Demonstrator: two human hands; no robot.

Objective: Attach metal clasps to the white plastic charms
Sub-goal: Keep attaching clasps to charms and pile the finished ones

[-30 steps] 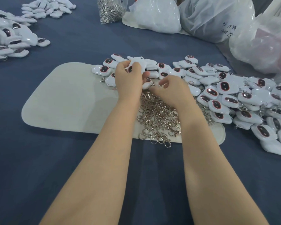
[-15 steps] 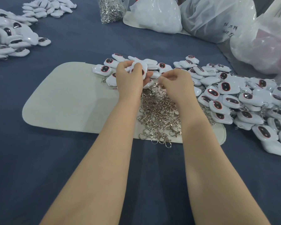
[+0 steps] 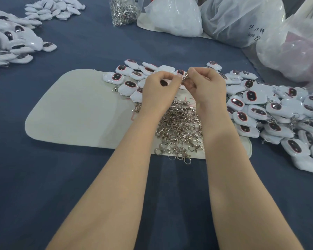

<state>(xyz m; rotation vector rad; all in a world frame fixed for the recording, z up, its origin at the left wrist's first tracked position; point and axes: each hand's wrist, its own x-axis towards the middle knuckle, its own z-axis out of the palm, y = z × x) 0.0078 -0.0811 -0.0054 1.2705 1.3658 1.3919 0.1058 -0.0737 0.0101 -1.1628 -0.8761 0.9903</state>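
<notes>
Where the two bare arms lie at the bottom, a dark blue cloth (image 3: 43, 177) shows under them. Just past them is one cream mat (image 3: 76, 112). On its right end sits a heap of loose clasps (image 3: 179, 127). They are shiny silver hooks with little rings, all tangled, too many to count.

Above that heap the two hands meet. The left hand (image 3: 158, 87) has its fingers curled round one charm (image 3: 182, 86). It is mostly hidden, and only a bit of white and a dark patch peek out. The right hand (image 3: 207, 87) pinches one small silver clasp (image 3: 186, 77) between thumb and first finger, right against the left hand's fingertips. I cannot tell if the clasp is hooked on the charm.

Behind the hands and off to the right lies a big heap of charms (image 3: 260, 109). Each is a puffy white square with round corners and a dark oval face ringed in red. Some lie face down and show plain white. Two more charm heaps sit far left, a nearer one (image 3: 11, 44) and a farther one (image 3: 54, 8). That makes three heaps, each too full to count.

At the far edge stands one clear bag of clasps (image 3: 123, 11). Beside it are three big plastic bags: a white one (image 3: 173, 17), a see-through one (image 3: 238, 15) and a pinkish one (image 3: 296, 47). The see-through bag has dark handwriting (image 3: 255, 32), perhaps starting with 96. The rest is too blurry to read.
</notes>
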